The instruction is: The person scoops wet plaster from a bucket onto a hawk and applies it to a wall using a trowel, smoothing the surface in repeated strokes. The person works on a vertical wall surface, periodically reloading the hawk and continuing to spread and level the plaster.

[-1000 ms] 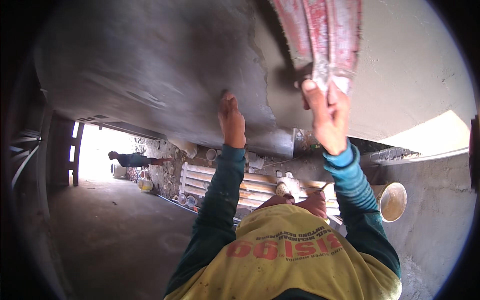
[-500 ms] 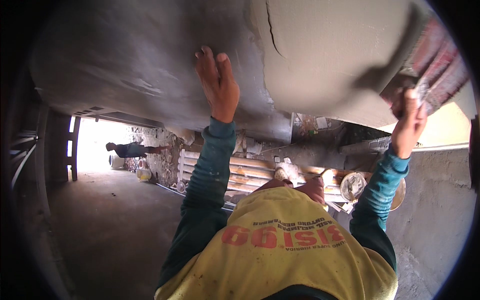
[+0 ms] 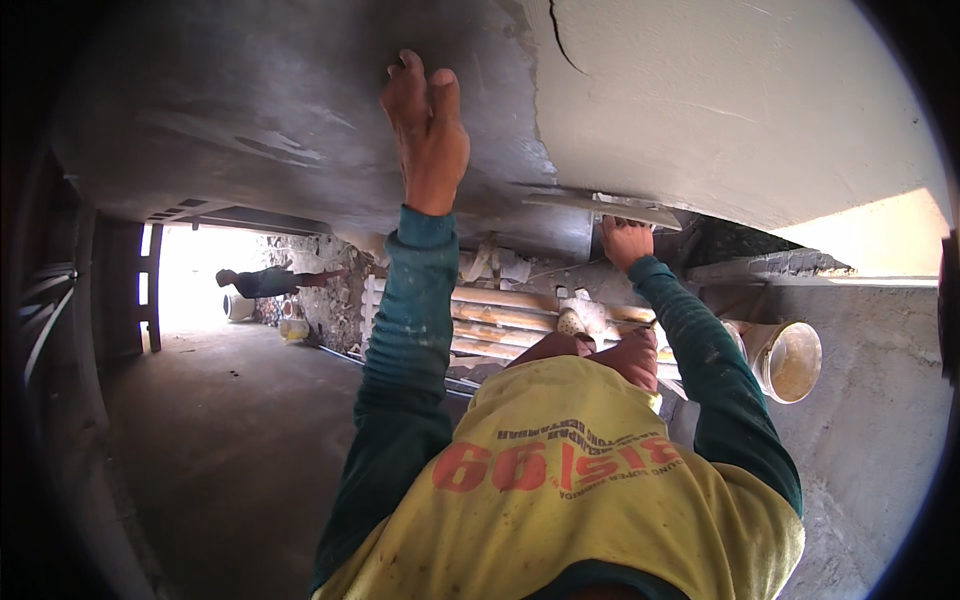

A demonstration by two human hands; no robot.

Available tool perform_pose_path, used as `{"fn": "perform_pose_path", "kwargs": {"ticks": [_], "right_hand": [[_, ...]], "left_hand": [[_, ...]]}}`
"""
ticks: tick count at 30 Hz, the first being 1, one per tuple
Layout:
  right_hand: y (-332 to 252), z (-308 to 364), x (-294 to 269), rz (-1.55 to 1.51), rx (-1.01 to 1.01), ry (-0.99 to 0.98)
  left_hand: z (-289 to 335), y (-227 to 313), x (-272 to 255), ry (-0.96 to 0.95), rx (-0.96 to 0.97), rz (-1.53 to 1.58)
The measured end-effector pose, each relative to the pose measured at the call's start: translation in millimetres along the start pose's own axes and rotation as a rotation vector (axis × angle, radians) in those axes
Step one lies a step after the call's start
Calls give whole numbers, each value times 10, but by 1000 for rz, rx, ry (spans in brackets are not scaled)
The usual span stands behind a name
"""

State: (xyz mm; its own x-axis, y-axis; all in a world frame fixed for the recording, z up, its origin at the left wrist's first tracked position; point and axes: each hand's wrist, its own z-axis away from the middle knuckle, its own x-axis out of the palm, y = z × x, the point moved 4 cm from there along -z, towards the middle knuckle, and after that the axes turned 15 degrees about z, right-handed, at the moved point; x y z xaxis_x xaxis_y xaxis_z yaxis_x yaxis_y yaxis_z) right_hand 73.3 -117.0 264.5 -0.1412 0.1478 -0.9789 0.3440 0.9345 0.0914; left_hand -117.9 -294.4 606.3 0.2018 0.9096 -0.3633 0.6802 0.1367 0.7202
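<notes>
A wall fills the upper view, with smooth dark grey render (image 3: 300, 90) on the left and paler fresh plaster (image 3: 700, 110) on the right. A thin dark crack or groove (image 3: 566, 42) runs down the pale part near its ragged border. My left hand (image 3: 432, 140) is raised against the dark side, fingers stretched out and holding nothing. My right hand (image 3: 628, 242) grips a plastering float (image 3: 650, 212), seen nearly edge-on with its flat face toward the wall, at the lower edge of the pale plaster. The float's handle is mostly hidden by my fingers.
I stand on a platform of slats or poles (image 3: 500, 325). Beside my right forearm is a bucket (image 3: 797, 368) with pale residue. Far left, a person (image 3: 265, 283) stands near a white bucket (image 3: 238, 307) and a yellowish container (image 3: 293, 329). A ledge (image 3: 770, 265) juts out at right.
My right hand has brought the float from the upper right down and leftward to the plaster's lower edge, turning it edge-on. My left hand has shifted slightly higher on the wall.
</notes>
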Motion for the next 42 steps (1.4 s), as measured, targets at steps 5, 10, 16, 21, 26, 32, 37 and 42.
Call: {"fn": "perform_pose_path", "kwargs": {"ticks": [5, 10, 16, 21, 26, 32, 37, 42], "right_hand": [[-127, -168, 273, 71, 21, 133], [-113, -371, -331, -19, 36, 310], [152, -488, -1863, -41, 47, 381], [419, -635, -3083, -58, 102, 526], [672, -728, -4181, -150, 143, 662], [1059, -756, -5030, -148, 217, 790], [1510, -474, -5312, -127, 423, 1081], [1369, -292, -5298, -503, 418, 1153]], "left_hand": [[-36, -82, -22, -122, 175, -146], [15, -252, -130, -82, 115, -90], [15, -100, -163, -148, 217, -140], [-6, 4, -282, 1, -257, 411], [-93, -3, -271, 111, -257, 503], [-234, 391, -171, 223, 18, 156], [-319, 682, -120, 231, 107, 102], [-416, 749, -104, 269, 179, 123]]}}
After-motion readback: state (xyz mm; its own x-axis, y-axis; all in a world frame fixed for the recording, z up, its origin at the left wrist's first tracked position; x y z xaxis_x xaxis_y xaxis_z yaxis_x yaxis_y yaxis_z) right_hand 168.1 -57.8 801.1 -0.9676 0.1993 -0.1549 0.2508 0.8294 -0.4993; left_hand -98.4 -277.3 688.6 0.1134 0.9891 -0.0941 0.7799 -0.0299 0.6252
